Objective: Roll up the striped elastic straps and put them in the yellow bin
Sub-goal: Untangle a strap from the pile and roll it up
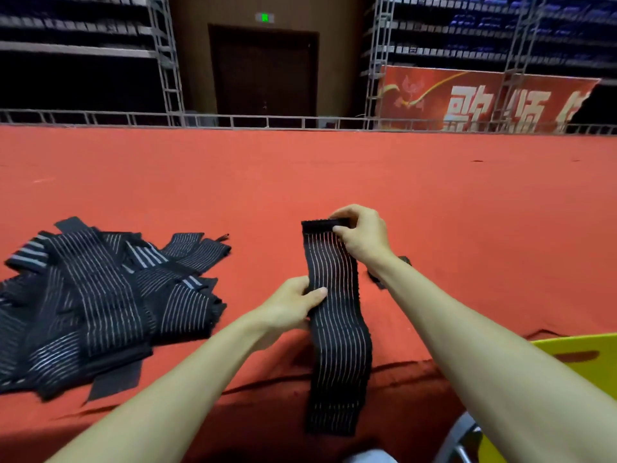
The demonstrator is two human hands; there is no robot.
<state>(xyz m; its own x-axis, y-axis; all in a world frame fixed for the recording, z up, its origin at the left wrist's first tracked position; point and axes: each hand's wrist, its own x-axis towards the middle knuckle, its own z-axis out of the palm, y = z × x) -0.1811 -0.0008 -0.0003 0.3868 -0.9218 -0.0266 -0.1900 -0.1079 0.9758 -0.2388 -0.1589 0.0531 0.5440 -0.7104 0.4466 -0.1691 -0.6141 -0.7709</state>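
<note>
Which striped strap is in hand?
The lone striped strap hanging over the table edge, pinched by left hand and right hand; the others lie in the pile at left.

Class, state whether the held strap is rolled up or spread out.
Spread out: the strap runs flat and long; only its far end folds at the right hand.

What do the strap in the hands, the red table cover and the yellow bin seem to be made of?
The strap looks like woven elastic fabric, matte black with thin pale stripes; it drapes over the table edge. The table cover seems matte red cloth, creased at the edge. The yellow bin is probably smooth plastic, given its cut-out handle slot.
</note>
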